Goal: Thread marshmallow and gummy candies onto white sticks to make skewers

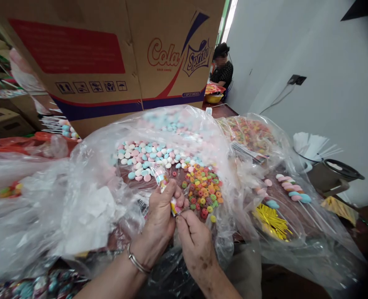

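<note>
My left hand (161, 209), with a metal bangle at the wrist, is closed around a small, clear printed candy bag (159, 173). Pastel candy shows in the bag's upper part, and the fingers cover its middle. At its lower end my right hand (196, 238) pinches with thumb and fingers; exactly what lies between the fingertips is partly hidden. Just beyond the hands spreads a pile of pink, blue and white button-shaped candies (152, 154). To their right lie small multicoloured ring candies (204, 189), close to the right hand.
Large clear plastic sheeting (87, 207) surrounds the candies. Behind stands a tall cardboard box (109, 54). At right are gold twist ties (271, 222), twisted marshmallow sticks (292, 189) and a dark lidded jug (330, 176). A person (223, 70) sits in the background.
</note>
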